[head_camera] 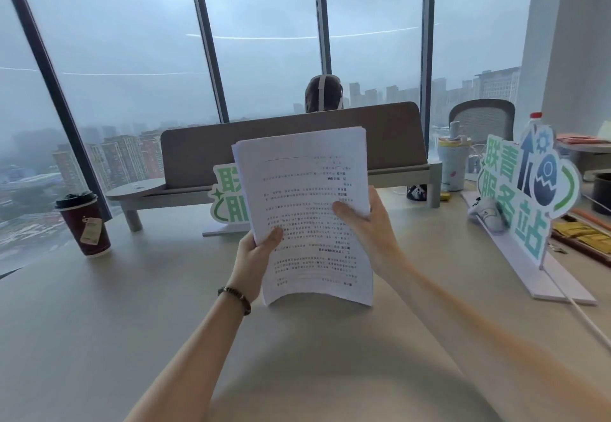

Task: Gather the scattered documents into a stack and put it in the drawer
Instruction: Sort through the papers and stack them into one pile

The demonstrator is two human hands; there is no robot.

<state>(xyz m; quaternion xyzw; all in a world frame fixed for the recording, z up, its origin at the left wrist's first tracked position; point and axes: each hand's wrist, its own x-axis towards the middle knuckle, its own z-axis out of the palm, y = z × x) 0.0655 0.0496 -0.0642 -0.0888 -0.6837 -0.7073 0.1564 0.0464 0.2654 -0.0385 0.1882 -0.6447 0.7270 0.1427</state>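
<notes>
Lighting: we note soft, overcast daylight from the windows (132, 41); faint reflected streaks on the glass. Quality: wide-angle bowing at the edges; right forearm (496, 322) motion-blurred; soft shadows on the desk (99, 322).

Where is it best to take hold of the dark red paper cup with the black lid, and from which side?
Grip the dark red paper cup with the black lid around its middle wall, below the lid, coming from its right side. It stands upright on the pale desk with bare surface there. The tapered round wall probably suits a wrapping grip; the lid could pop off.
</notes>
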